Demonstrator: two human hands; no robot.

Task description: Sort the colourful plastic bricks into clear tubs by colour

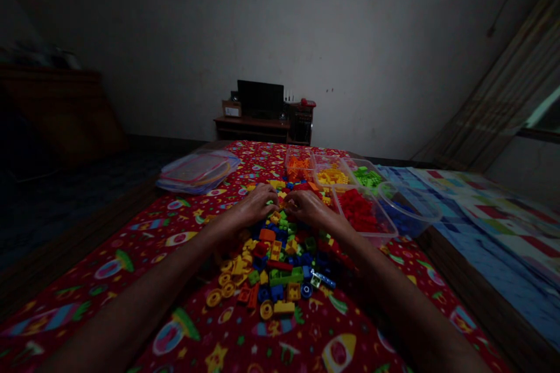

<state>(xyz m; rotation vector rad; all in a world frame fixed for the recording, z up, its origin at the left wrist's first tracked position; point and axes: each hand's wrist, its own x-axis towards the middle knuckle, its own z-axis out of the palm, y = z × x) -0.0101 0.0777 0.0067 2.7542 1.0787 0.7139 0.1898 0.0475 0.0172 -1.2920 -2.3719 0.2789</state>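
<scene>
A heap of mixed plastic building blocks in yellow, blue, green, red and orange is spread over the red patterned cloth. At its far side, my left hand is closed with curled fingers, and a bit of a light green building block shows at them. My right hand is just beside it, fingers bent inward in a pinch over the heap. Whatever sits in the right fingertips is too dark and small to name. Yellow wheel-shaped pieces lie along the near left edge of the heap.
To the right, clear plastic tubs hold sorted blocks: orange, yellow, green, red and blue. Stacked clear lids lie at the left. A desk with a monitor stands against the far wall.
</scene>
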